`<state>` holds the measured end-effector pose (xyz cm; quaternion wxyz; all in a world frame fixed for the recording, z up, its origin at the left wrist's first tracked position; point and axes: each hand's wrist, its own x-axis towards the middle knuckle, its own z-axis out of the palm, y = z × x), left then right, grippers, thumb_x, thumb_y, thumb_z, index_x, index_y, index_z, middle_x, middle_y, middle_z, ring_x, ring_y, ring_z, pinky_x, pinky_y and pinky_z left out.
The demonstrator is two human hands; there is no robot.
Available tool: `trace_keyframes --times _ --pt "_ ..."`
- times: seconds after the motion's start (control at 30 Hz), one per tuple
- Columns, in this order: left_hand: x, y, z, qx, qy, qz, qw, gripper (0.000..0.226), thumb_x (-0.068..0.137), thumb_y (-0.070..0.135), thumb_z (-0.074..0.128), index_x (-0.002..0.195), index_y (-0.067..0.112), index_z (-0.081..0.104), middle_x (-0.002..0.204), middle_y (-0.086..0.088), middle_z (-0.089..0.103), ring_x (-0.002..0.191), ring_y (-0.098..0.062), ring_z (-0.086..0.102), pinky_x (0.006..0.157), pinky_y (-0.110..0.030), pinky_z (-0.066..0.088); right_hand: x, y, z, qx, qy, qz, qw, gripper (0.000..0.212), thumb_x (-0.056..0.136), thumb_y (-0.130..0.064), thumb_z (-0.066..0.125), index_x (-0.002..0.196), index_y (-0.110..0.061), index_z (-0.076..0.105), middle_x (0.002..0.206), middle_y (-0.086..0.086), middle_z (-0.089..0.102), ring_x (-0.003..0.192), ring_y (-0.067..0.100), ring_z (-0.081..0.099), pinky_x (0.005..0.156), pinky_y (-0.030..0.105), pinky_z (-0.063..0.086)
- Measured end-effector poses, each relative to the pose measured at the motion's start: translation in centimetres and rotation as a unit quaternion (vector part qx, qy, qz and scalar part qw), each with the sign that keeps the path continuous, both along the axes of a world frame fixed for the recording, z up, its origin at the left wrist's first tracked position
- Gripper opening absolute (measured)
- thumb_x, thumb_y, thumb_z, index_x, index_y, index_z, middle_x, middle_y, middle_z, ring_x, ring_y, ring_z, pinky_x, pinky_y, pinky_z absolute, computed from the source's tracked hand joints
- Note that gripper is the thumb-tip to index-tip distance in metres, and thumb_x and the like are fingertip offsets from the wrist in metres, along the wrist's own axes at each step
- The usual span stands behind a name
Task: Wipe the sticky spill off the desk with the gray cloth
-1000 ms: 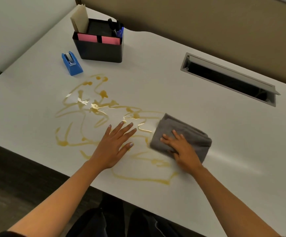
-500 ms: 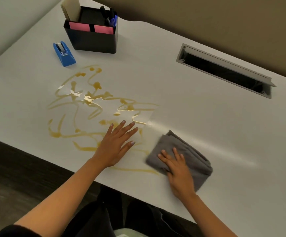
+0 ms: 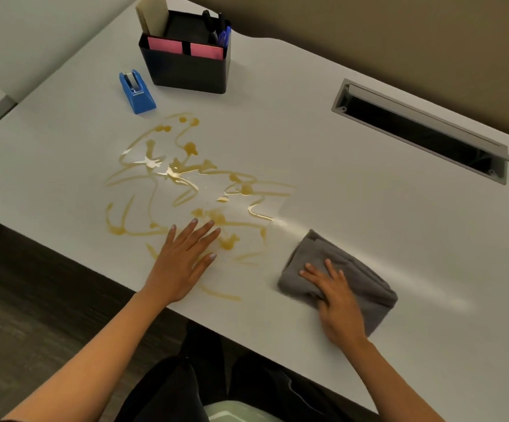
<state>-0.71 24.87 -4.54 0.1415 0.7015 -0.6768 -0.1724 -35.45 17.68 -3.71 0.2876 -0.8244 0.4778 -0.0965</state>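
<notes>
A sticky amber spill runs in thin loops and blobs over the middle of the white desk. My left hand lies flat on the desk with fingers spread, on the spill's near edge. The folded gray cloth rests to the right of the spill, near the desk's front edge. My right hand presses palm-down on the cloth's near half. A faint wiped streak leads from the spill's right end toward the cloth.
A blue tape dispenser and a black desk organizer with pink notes and pens stand behind the spill. A grey cable slot is cut into the desk at the back right. The floor lies beyond the front edge.
My right hand has dragged the cloth toward me and to the right, off the spill's right end, and some lines there are gone. My left hand has stayed flat in place.
</notes>
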Motion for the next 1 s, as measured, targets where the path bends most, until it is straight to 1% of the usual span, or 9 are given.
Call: trace_keyframes --times 0.1,0.2,0.3,0.37,0.53,0.67,0.8,0.87,1.0 --pt "0.7 0.9 -0.5 -0.005 0.001 0.039 0.999 0.055 0.101 0.049 0.025 0.153 0.031 0.025 0.160 0.010 0.021 0.150 -0.013 0.005 0.120 -0.041 -0.004 6.0 0.7 -0.3 -0.020 -0.013 -0.022 0.999 0.063 0.084 0.000 0.053 0.139 -0.031 0.048 0.149 -0.015 0.038 0.149 0.015 0.012 0.122 0.034 0.004" --pt "1.0 0.9 -0.7 -0.013 0.007 0.055 0.998 0.056 0.101 0.047 0.027 0.153 0.028 0.025 0.160 0.009 0.022 0.150 -0.013 0.007 0.120 -0.039 -0.005 8.5 2.7 -0.6 -0.015 0.009 0.122 0.992 0.070 0.082 0.000 0.053 0.142 -0.033 0.044 0.152 -0.018 0.034 0.149 0.016 0.012 0.121 0.033 0.004" --pt "2.0 0.9 -0.7 -0.024 0.007 0.076 0.997 0.057 0.101 0.046 0.028 0.154 0.026 0.025 0.160 0.007 0.024 0.150 -0.014 0.010 0.121 -0.044 0.001 5.7 3.4 -0.9 -0.045 0.029 0.231 0.971 0.077 0.079 0.001 0.059 0.144 -0.036 0.040 0.153 -0.019 0.032 0.148 0.014 0.016 0.120 0.032 0.011" --pt "3.3 1.1 -0.7 -0.036 0.000 0.099 0.994 0.057 0.101 0.045 0.029 0.154 0.024 0.024 0.160 0.006 0.024 0.149 -0.017 0.012 0.121 -0.045 0.002 3.3 2.7 -0.6 -0.036 0.042 0.234 0.971 0.080 0.077 0.000 0.059 0.144 -0.038 0.038 0.153 -0.021 0.032 0.148 0.013 0.017 0.118 0.035 0.017" --pt "6.3 1.9 -1.1 -0.049 0.000 0.158 0.986 0.058 0.100 0.047 0.029 0.153 0.024 0.027 0.160 0.005 0.024 0.150 -0.017 0.010 0.121 -0.043 0.000 3.1 1.6 1.1 0.043 0.008 0.170 0.984 0.053 0.093 -0.026 0.045 0.142 -0.045 0.038 0.151 -0.029 0.030 0.147 0.007 0.014 0.118 0.039 0.016" --pt "6.9 1.6 -1.0 -0.077 0.025 0.167 0.983 0.060 0.100 0.050 0.026 0.153 0.022 0.027 0.161 0.004 0.023 0.150 -0.018 0.009 0.120 -0.050 0.001 2.5 -0.4 1.4 -0.030 0.090 0.300 0.949 0.059 0.095 -0.058 0.046 0.148 -0.044 0.025 0.157 -0.022 0.020 0.149 0.013 0.010 0.119 0.040 0.018" --pt "6.6 1.3 -0.8 -0.109 0.042 0.164 0.979 0.065 0.099 0.054 0.025 0.153 0.017 0.027 0.161 -0.001 0.023 0.150 -0.024 0.011 0.119 -0.055 0.003 4.6 -2.3 0.7 -0.071 0.083 0.381 0.918 0.055 0.098 -0.047 0.043 0.150 -0.038 0.026 0.159 -0.015 0.021 0.149 0.021 0.011 0.119 0.041 0.016" --pt "6.6 1.4 -0.9 -0.127 0.042 0.153 0.979 0.068 0.098 0.057 0.025 0.151 0.014 0.030 0.160 -0.004 0.025 0.150 -0.027 0.014 0.118 -0.057 0.006 6.8 -1.5 0.2 -0.052 0.062 0.345 0.935 0.054 0.098 -0.042 0.044 0.149 -0.037 0.027 0.159 -0.015 0.021 0.149 0.022 0.009 0.119 0.043 0.014" --pt "6.7 1.6 -0.9 -0.149 0.045 0.152 0.976 0.071 0.097 0.059 0.023 0.148 0.012 0.036 0.158 -0.007 0.029 0.149 -0.031 0.017 0.117 -0.060 0.009 13.3 1.9 -0.1 -0.005 0.030 0.177 0.984 0.065 0.092 -0.029 0.055 0.149 -0.039 0.026 0.158 -0.021 0.017 0.150 0.017 -0.002 0.120 0.043 0.005"
